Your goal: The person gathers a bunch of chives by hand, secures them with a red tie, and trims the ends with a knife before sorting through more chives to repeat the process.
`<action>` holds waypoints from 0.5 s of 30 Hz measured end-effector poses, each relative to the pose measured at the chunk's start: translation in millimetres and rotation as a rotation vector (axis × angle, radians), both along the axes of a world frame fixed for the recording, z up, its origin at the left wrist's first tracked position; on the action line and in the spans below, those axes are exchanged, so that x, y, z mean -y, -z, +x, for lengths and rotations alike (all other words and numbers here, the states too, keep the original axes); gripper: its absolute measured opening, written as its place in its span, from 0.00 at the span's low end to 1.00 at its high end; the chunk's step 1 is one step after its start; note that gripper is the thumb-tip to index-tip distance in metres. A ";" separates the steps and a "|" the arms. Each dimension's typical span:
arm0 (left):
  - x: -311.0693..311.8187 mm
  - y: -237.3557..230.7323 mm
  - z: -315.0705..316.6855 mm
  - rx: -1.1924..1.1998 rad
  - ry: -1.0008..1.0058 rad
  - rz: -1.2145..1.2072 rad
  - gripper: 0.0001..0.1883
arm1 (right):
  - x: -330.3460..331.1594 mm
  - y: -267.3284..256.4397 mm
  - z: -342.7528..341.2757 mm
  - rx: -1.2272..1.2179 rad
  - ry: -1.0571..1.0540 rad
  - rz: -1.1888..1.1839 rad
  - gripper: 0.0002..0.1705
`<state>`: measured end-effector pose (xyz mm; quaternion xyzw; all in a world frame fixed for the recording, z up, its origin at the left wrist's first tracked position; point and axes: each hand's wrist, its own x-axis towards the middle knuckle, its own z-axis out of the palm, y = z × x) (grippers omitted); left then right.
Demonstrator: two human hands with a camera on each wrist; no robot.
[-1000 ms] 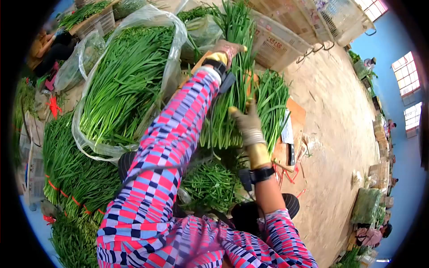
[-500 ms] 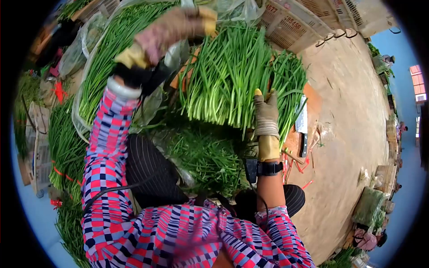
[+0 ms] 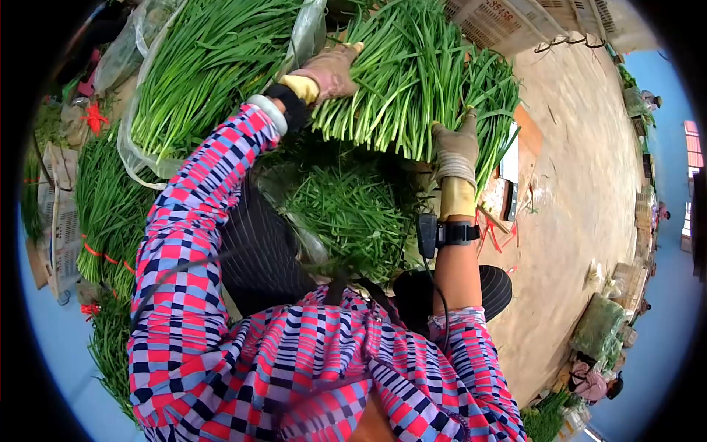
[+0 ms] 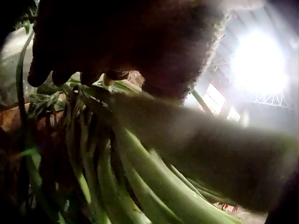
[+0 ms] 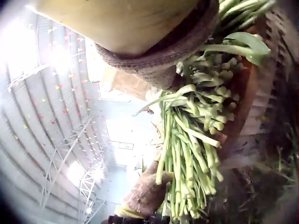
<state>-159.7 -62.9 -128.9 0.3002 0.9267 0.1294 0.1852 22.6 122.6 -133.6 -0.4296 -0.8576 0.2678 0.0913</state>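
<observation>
A broad pile of green chives [image 3: 398, 96] lies in front of me, its pale cut ends facing my body. My gloved left hand [image 3: 328, 74] presses against the pile's left side, fingers pointing away from me. In the left wrist view its dark fingers [image 4: 88, 77] extend over bent leaves. On the other side, my gloved right hand [image 3: 456, 147] lies along the pile, between it and a smaller bunch of chives [image 3: 490, 103]. Its thumb and forefinger stand apart; the other fingers are hidden among the leaves. Stem ends [image 5: 189, 163] show close up in the right wrist view.
A knife [image 3: 509, 173] lies on an orange board [image 3: 529, 132] at the right. Left stands a plastic-lined container [image 3: 132, 151] full of chives. Loose trimmings [image 3: 350, 214] lie between my knees, tied bundles [image 3: 107, 199] at far left, crates [image 3: 501, 26] beyond.
My left hand went from the pile's far part, swung left over the container, then came back to the pile's left side. The right hand stays at the right side.
</observation>
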 end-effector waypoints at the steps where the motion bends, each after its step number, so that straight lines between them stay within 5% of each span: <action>1: 7.2 4.3 -4.0 -0.003 0.021 0.058 0.45 | 1.7 -1.2 3.7 -0.074 -0.054 0.112 0.47; 3: 10.2 -3.2 0.6 -0.052 0.002 0.145 0.44 | 5.6 -4.1 9.5 -0.229 -0.172 0.335 0.44; 4: 9.3 -7.3 1.9 -0.079 -0.006 0.188 0.44 | 7.3 -6.2 11.0 -0.416 -0.288 0.455 0.35; 7: -1.8 -41.2 19.0 -0.186 0.040 0.178 0.43 | 40.1 -37.0 16.1 -0.197 -0.328 0.172 0.27; 8: -8.9 -44.9 22.6 -0.244 0.097 0.159 0.41 | 51.5 -42.7 15.6 -0.107 -0.345 0.250 0.22; 11: -48.7 -36.0 26.6 -0.203 0.201 0.093 0.41 | 68.4 -44.0 -13.0 0.365 -0.382 0.289 0.22; 13: -64.3 -26.0 39.4 -0.259 0.170 0.016 0.41 | 68.9 -38.1 -39.2 0.557 -0.358 0.109 0.29; 15: -66.0 -9.2 30.1 -0.272 0.171 -0.081 0.42 | 62.8 -9.6 -54.0 0.520 -0.300 0.158 0.24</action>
